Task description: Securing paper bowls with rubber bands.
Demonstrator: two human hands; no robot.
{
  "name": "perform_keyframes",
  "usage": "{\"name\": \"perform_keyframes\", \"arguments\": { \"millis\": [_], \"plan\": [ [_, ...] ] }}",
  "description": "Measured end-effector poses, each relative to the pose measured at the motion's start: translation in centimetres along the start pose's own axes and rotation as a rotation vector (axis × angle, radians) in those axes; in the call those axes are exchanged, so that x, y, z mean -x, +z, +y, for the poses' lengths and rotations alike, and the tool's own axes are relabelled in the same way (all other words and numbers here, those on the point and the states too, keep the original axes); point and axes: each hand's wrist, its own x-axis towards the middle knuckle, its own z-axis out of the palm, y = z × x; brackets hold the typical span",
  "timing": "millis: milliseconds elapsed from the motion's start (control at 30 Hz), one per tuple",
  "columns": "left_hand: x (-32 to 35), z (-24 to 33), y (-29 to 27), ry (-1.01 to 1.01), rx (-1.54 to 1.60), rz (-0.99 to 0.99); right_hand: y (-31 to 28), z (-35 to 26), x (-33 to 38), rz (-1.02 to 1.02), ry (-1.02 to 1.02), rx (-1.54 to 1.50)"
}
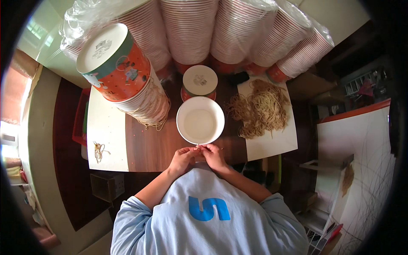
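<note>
A white paper bucket [200, 120] stands mouth up on the table in front of me, and its inside looks bare. At its near rim my left hand [183, 159] and my right hand [213, 157] meet, fingertips pinched together. Something small and pale shows between the fingers, too small to name. Just behind stands another paper bucket [199, 80], bottom up. To the right lies a tangled heap of tan cords [265, 108] on a white sheet [274, 142]. A tall stack of upturned red and green buckets [121, 63] rises at the left, with cords hanging round its lower part.
Several plastic-wrapped stacks of paper buckets [189, 29] line the back of the brown table [148, 148]. A few loose cords [99, 151] lie on a white sheet [106, 131] at the left. A small black object [238, 77] lies near the cord heap. Shelving [325, 204] stands at the right.
</note>
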Motion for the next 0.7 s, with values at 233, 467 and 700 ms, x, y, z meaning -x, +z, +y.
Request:
{"name": "perform_keyframes", "arguments": {
  "millis": [233, 467, 700],
  "plan": [
    [0.1, -0.3, 0.1, 0.082, 0.023, 0.037, -0.8, -1.5, 0.4, -0.15, 0.284, -0.447],
    [0.7, 0.2, 0.6, 0.102, -0.347, 0.209, -0.5, -1.3, 0.6, -0.144, 0.231, -0.353],
    [0.1, -0.8, -0.1, 0.25, -0.42, 0.278, -0.3, -0.9, 0.5, -0.139, 0.395, -0.664]
  ]
}}
